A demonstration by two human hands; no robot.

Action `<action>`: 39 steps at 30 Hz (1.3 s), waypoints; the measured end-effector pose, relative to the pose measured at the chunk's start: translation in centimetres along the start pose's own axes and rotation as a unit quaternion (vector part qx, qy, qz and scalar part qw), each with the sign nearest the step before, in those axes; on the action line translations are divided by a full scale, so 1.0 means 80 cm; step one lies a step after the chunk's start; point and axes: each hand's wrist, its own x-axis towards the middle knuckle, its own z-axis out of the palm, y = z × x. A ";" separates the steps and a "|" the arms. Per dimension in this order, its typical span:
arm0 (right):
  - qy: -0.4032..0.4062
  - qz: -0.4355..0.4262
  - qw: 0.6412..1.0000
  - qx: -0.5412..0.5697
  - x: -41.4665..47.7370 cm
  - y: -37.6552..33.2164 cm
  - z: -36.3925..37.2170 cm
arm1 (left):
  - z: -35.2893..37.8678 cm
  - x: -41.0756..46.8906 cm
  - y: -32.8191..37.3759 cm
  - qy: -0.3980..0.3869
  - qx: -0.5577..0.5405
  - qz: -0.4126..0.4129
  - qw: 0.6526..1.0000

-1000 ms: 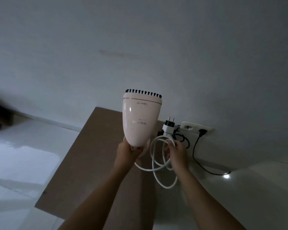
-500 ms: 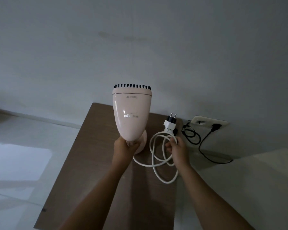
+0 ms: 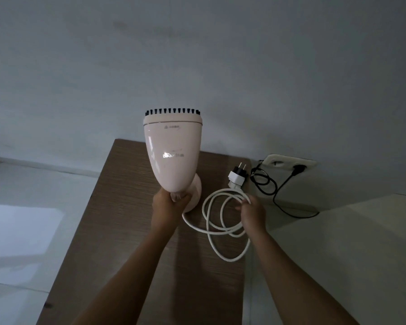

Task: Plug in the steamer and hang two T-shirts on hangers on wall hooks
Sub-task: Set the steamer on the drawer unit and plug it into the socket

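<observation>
Pink steamer (image 3: 172, 151) held up over the bench (image 3: 117, 207), cord (image 3: 225, 190) gathered, plug (image 3: 238, 174) free

Left hand (image 3: 168, 202) clenched round the steamer's narrow handle, head upright, dark bristle strip on top; can't tell whether its base touches the brown wood-grain top. Right hand (image 3: 252, 211) beside it, fingers curled round several loops of the white cord, slack coils hanging below the fist, two-prong plug sticking up past the knuckles. Beyond, low on the grey wall (image 3: 197, 55), a white socket plate (image 3: 288, 160): a black plug sits in one outlet, its black cable (image 3: 263, 184) looped off the bench's far right corner
</observation>
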 end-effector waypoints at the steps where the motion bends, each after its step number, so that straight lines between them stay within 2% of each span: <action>1: 0.003 -0.002 1.000 -0.002 0.002 0.001 0.001 | 0.000 0.001 -0.001 0.000 0.002 0.001 1.000; 5: 0.043 -0.016 0.998 -0.037 0.009 0.000 0.005 | 0.004 0.002 -0.007 0.003 0.010 0.000 1.000; 9: 0.062 -0.056 0.993 -0.089 0.028 -0.006 0.019 | 0.005 0.000 -0.015 0.026 0.086 0.015 0.996; 12: 0.041 -0.061 0.990 -0.118 0.047 -0.003 0.033 | 0.009 -0.003 -0.026 0.038 0.115 0.039 0.992; 24: -0.070 -0.066 0.990 -0.100 0.065 -0.009 0.054 | 0.027 -0.014 -0.038 0.076 0.056 0.064 0.993; 30: -0.173 -0.093 0.962 -0.190 0.055 -0.012 0.044 | 0.031 -0.017 -0.036 0.082 0.061 0.052 0.993; 35: -0.172 -0.120 0.976 -0.056 0.041 -0.014 0.005 | 0.042 -0.024 -0.028 0.109 0.039 0.032 0.993; 39: -0.122 -0.143 0.977 0.095 0.043 -0.009 -0.025 | 0.058 -0.028 -0.019 0.162 -0.012 -0.001 0.987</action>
